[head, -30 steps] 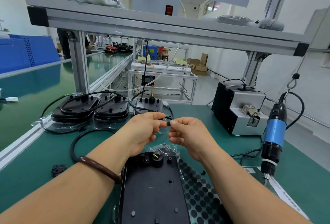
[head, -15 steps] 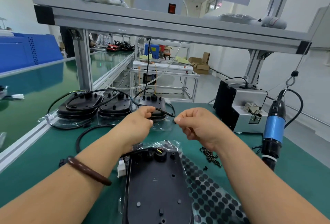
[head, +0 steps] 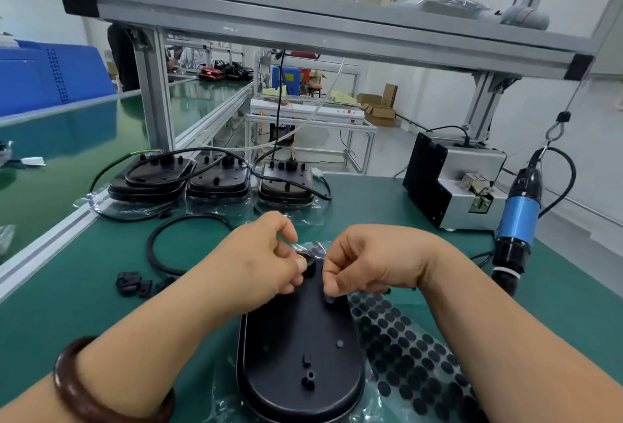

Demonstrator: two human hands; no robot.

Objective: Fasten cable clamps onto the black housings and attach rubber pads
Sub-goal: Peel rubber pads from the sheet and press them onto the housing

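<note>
A black housing (head: pixel 300 348) lies flat side up on the green mat in front of me. My right hand (head: pixel 367 261) has its fingers curled and presses a small round rubber pad (head: pixel 329 299) onto the housing's far right part. My left hand (head: pixel 266 257) hovers over the housing's far end with curled fingers, pinching a scrap of clear film. A sheet of black rubber pads (head: pixel 408 352) lies just right of the housing. Loose cable clamps (head: pixel 129 284) lie on the mat to the left.
Three stacked black housings (head: pixel 215 183) with cables stand at the back. A loop of black cable (head: pixel 175 240) lies left of my hands. A grey screw feeder (head: pixel 451 183) and a hanging blue electric screwdriver (head: pixel 517 223) are on the right. An aluminium frame (head: pixel 303 28) spans overhead.
Both hands dropped from mid-air down to the housing's far end. The right hand now presses the pad onto the housing. The view tilted downward.
</note>
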